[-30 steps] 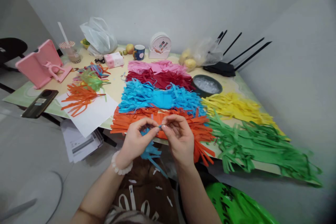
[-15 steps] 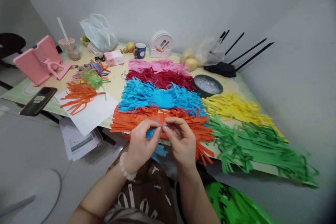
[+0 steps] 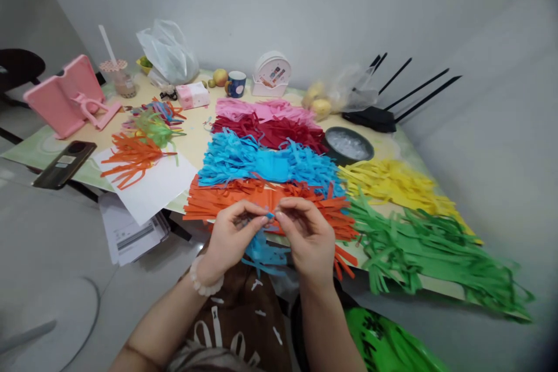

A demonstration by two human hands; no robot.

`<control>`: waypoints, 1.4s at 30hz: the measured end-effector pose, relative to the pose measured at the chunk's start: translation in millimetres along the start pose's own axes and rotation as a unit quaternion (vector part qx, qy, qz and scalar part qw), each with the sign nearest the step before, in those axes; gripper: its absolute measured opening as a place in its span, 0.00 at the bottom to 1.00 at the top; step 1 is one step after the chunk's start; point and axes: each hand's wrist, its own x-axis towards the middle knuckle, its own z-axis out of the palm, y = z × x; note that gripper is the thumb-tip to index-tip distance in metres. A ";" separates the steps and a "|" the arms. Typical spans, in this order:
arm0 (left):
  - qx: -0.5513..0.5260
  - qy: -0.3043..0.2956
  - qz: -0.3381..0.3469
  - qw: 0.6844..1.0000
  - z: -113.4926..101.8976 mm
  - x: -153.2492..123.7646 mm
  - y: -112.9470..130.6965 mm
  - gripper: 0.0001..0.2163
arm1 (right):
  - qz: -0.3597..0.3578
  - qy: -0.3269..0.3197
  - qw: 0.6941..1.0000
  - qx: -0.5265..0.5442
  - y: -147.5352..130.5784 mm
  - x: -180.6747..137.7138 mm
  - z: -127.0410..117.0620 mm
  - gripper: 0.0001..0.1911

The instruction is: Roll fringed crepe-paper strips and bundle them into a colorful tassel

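Note:
My left hand [image 3: 229, 238] and my right hand [image 3: 307, 238] meet just in front of the table edge, fingertips pinched together on a bunch of blue paper strips [image 3: 265, 253] that hangs down between them. Right behind the hands lies the orange fringed paper [image 3: 218, 197], then the blue fringed paper [image 3: 265, 164], the dark red one [image 3: 272, 131] and the pink one [image 3: 261, 109]. My left wrist wears a pale bead bracelet.
Green fringed paper [image 3: 431, 250] and yellow fringed paper [image 3: 392, 177] lie right. A dark bowl [image 3: 349, 144], router [image 3: 375, 117], mug [image 3: 236, 83], bagged fruit, loose orange strips [image 3: 131, 157] on white paper, a pink tablet stand [image 3: 65, 96] and a phone [image 3: 64, 164] sit around.
The blue strips now hang lower and spread wider under my hands. Both hands stayed pinched together and shifted slightly right; the view moved a little.

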 end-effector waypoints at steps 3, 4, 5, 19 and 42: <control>0.054 0.024 0.015 0.998 0.1 -1.4 1.6 0.03 | 0.018 -0.005 1.000 0.021 1.9 -2.0 1.5 0.06; 0.066 0.027 0.018 0.997 0.4 -1.7 2.3 0.03 | 0.020 -0.005 0.999 0.028 2.7 -2.5 1.9 0.06; 0.072 0.028 0.020 0.997 0.8 -2.0 2.8 0.03 | 0.020 -0.006 0.999 0.034 3.6 -3.0 2.3 0.06; 0.117 0.043 0.098 0.987 0.9 -5.8 -3.1 0.03 | 0.045 0.013 0.998 0.031 10.9 -9.0 5.0 0.02; 0.174 0.053 0.055 0.982 1.4 -8.8 -6.1 0.03 | 0.030 -0.006 0.999 -0.018 9.9 -2.4 9.2 0.04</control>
